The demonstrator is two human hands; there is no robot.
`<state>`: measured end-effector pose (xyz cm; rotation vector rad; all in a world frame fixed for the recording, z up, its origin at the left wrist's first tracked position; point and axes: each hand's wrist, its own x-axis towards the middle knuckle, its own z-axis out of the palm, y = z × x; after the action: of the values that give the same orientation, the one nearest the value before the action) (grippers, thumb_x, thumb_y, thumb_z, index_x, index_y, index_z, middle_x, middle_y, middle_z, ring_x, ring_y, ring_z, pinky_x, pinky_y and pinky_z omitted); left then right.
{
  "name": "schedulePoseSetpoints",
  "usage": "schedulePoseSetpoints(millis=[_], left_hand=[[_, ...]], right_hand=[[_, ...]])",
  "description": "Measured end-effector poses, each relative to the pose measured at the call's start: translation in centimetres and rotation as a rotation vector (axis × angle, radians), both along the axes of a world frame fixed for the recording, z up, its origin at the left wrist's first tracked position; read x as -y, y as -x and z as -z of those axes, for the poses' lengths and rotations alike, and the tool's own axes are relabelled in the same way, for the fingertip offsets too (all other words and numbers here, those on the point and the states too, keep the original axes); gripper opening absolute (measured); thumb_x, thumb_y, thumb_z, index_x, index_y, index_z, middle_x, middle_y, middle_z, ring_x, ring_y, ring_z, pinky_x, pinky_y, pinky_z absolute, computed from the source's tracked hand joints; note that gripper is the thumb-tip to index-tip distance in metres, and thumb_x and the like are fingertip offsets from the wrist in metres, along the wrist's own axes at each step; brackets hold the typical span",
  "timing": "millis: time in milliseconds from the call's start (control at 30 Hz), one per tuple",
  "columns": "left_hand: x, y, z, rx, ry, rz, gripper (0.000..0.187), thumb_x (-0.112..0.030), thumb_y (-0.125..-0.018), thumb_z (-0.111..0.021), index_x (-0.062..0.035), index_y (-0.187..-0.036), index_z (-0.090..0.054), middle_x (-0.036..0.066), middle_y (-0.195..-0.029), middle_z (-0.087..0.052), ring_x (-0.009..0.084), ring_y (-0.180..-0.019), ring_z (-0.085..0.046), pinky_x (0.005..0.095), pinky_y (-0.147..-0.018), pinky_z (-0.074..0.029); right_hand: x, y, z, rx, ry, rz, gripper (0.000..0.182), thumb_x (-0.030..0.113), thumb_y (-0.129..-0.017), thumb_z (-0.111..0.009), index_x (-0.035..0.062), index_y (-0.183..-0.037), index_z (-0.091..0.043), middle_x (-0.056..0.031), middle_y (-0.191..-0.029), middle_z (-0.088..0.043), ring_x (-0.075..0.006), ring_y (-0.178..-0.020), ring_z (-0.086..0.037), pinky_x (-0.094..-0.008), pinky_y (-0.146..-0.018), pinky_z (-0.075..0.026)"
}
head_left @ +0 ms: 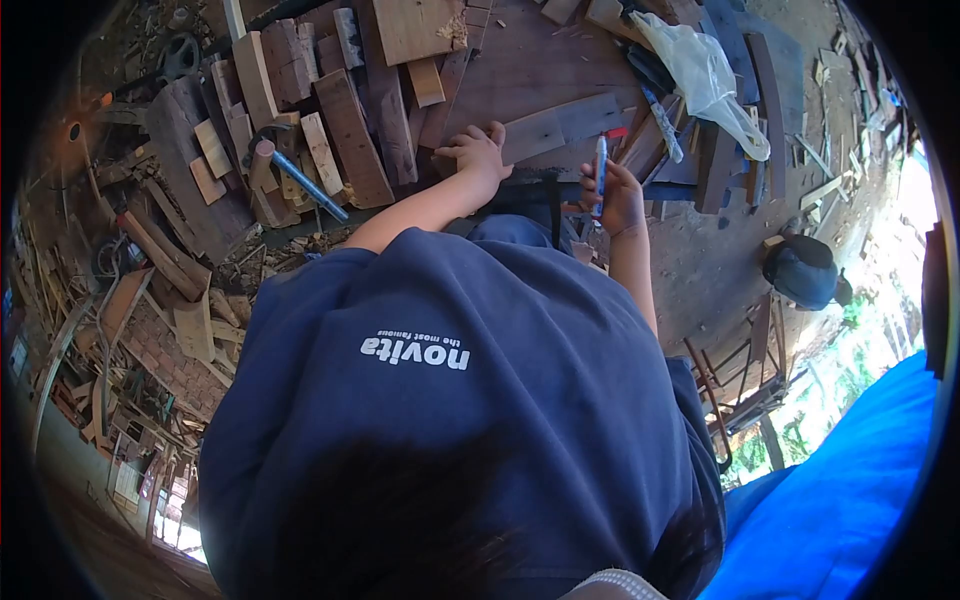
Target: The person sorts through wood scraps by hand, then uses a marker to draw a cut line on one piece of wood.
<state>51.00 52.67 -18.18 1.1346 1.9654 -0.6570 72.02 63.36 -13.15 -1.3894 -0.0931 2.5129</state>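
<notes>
My left hand (475,160) rests with its fingers spread at the left end of a narrow grey wooden board (545,133). That board lies on a wide brown work surface (525,65). My right hand (617,200) is closed around a white and blue marker (600,178), held upright near the board's right end. A small red piece (615,132) shows beside the marker's top.
A hammer with a blue handle (310,186) lies among wood offcuts on the left. At upper right, a clear plastic bag (705,75) covers some wood pieces. A dark cap-like object (803,272) is at right, and blue fabric (840,490) at lower right.
</notes>
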Motion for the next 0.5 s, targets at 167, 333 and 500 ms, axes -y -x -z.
schedulePoseSetpoints(millis=[167,333,500], left_hand=[[0.0,0.0,0.0,-0.014,0.003,0.011,0.088,-0.063,-0.082,-0.061,-0.0183,-0.146,-0.019,0.027,-0.126,-0.044,0.0505,-0.117,-0.048,0.0748,-0.09,-0.039],[0.0,-0.1,-0.3,-0.012,0.007,0.005,0.088,-0.063,-0.082,-0.061,-0.0188,-0.146,-0.019,0.026,-0.126,-0.044,0.0504,-0.116,-0.049,0.0751,-0.089,-0.039],[0.2,-0.2,0.2,-0.067,-0.027,0.047,0.091,-0.065,-0.08,-0.061,-0.0163,-0.144,-0.02,0.024,-0.121,-0.046,0.0476,-0.111,-0.053,0.0735,-0.082,-0.044]], right_hand=[[-0.8,-0.4,-1.6,-0.548,0.136,0.127,0.052,0.03,-0.093,-0.047,-0.0066,-0.13,-0.041,-0.0186,-0.085,-0.067,-0.012,-0.048,-0.048,-0.0213,-0.044,-0.04],[-1.4,0.1,-2.7,-0.684,0.099,-0.018,0.059,0.034,-0.094,-0.047,-0.007,-0.135,-0.032,-0.017,-0.079,-0.067,-0.0114,-0.048,-0.05,-0.0202,-0.046,-0.044],[-1.5,0.9,1.2,0.313,-0.362,-0.426,0.033,0.036,-0.097,-0.054,0.0049,-0.106,-0.051,-0.0136,-0.074,-0.067,-0.0145,-0.059,-0.059,-0.0311,-0.061,-0.05]])
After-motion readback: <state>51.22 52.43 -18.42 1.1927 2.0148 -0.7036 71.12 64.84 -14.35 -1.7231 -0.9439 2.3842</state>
